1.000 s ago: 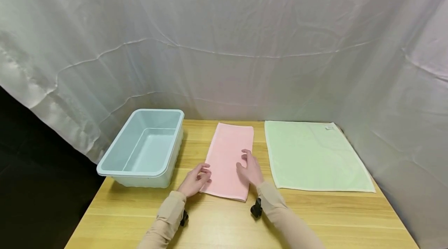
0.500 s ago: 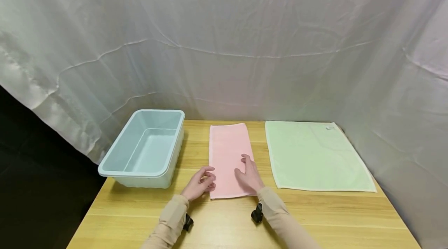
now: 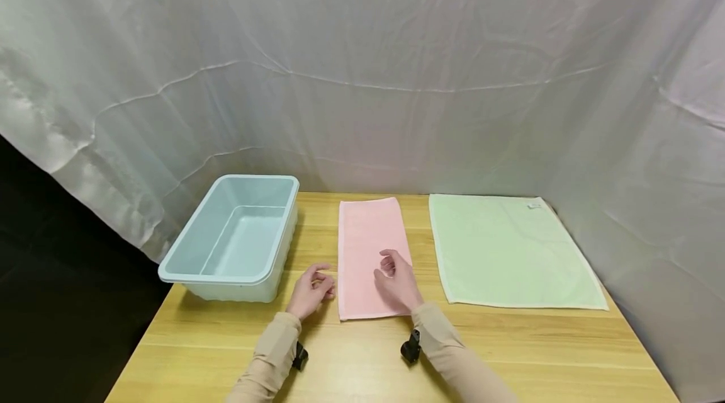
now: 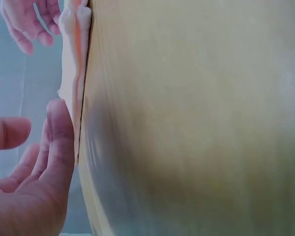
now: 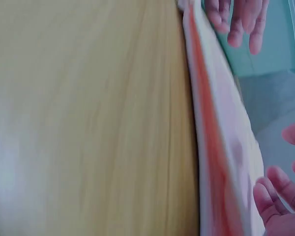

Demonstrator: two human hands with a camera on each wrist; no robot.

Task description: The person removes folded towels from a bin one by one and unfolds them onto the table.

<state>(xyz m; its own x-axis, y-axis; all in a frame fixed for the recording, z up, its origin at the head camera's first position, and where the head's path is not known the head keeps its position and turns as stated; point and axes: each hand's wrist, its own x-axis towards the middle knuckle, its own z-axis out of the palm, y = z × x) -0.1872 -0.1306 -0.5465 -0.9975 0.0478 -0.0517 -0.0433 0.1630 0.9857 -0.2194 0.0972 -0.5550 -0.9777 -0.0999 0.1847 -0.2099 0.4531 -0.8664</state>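
A pink towel (image 3: 368, 233), folded into a long rectangle, lies on the table with its layered near edge visible in both wrist views. My left hand (image 3: 308, 291) is just left of the towel, fingers loosely bent and nothing in them. Above the towel's right half is my right hand (image 3: 398, 280), thumb and fingers apart and curved. The right wrist view shows this right hand (image 5: 285, 206) hovering close over the cloth, holding nothing. To the right, a light green towel (image 3: 515, 252) is spread flat.
A pale blue plastic tub (image 3: 272, 278) stands at the table's left side, its inside bare. The wooden table (image 3: 351, 365) extends in front of the towels. Grey curtain (image 3: 362, 126) hangs behind and at the right.
The pink towel has turned to lie straighter, its far end shifting left and its near left corner right. My left hand has then drawn away leftward; my right hand has shifted slightly left.
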